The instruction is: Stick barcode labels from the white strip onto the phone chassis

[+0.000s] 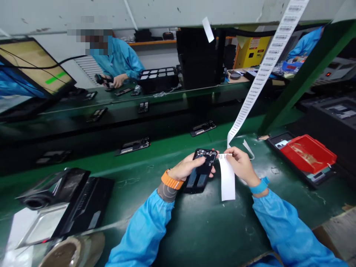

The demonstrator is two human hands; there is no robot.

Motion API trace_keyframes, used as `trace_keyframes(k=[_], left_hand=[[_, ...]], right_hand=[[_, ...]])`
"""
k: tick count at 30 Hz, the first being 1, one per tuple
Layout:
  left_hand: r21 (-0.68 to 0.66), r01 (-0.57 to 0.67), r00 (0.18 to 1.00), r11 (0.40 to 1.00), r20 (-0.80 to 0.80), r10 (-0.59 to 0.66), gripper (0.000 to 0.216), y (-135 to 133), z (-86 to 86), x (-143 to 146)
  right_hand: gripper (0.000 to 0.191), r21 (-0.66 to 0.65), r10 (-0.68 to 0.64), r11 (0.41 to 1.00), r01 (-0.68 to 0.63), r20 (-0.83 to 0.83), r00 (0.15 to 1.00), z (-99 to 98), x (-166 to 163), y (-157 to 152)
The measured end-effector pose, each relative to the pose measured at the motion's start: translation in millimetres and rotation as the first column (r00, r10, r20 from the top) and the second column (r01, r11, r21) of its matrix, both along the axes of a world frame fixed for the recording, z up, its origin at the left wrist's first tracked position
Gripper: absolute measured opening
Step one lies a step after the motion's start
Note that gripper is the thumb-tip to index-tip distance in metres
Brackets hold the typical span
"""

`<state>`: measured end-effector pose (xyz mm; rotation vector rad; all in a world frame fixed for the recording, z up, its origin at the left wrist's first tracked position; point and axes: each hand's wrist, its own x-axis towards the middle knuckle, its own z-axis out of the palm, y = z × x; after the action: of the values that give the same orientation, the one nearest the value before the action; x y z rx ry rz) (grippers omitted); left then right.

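My left hand [185, 167] grips an open black phone body [200, 170] held over the green bench, its circuit side up. My right hand [242, 165] pinches the end of a long white label strip [228, 180] right beside the phone's top edge. The strip's backing hangs down below my fingers, and the printed barcode part [267, 63] rises up to the right out of view. Both sleeves are blue; an orange band sits on my left wrist.
A red tray [307, 152] lies on a black holder at right. Several phone bodies [133, 145] ride the dark conveyor behind. A black device [63, 202] stands at left, a monitor [30, 70] above it. Across the line, a person [116, 61] in blue holds a scanner.
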<state>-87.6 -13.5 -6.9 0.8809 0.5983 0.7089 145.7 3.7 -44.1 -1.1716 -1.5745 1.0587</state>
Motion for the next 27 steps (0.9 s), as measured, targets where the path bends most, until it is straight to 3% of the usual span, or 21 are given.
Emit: trace_keyframes(k=[2, 5, 9, 12, 20, 27], left_hand=[[0.000, 0.011, 1.000, 1.000, -0.009, -0.011, 0.074, -1.5, 0.0, 4.3], [0.006, 0.004, 1.000, 1.000, -0.018, -0.003, 0.073, -2.8, -0.3, 7.6], [0.012, 0.032, 0.999, 0.999, -0.027, -0.032, 0.074, -4.9, -0.6, 7.2], [-0.030, 0.024, 1.000, 0.999, 0.003, -0.024, 0.076, -5.0, -3.6, 7.8], [-0.306, 0.088, 0.989, 0.948, 0.144, -0.045, 0.074, 1.8, -9.1, 12.4], [-0.350, 0.128, 0.981, 0.928, 0.185, -0.065, 0.081, 2.8, -3.4, 12.7]], right_hand=[[0.012, 0.035, -0.019, 0.999, 0.019, 0.010, 1.000, 4.1, -0.3, -5.1], [0.015, 0.204, -0.025, 0.979, 0.002, 0.111, 0.994, 12.0, -0.6, -10.5], [0.018, 0.472, -0.026, 0.875, -0.108, 0.269, 0.963, 22.0, 0.3, -13.8], [0.018, 0.573, -0.071, 0.808, -0.138, 0.327, 0.942, 22.6, 0.1, -13.8], [0.015, 0.685, -0.248, 0.718, -0.122, 0.415, 0.875, 8.5, -1.8, -9.8], [0.014, 0.635, -0.194, 0.763, -0.124, 0.408, 0.892, 9.2, -1.8, -10.0]])
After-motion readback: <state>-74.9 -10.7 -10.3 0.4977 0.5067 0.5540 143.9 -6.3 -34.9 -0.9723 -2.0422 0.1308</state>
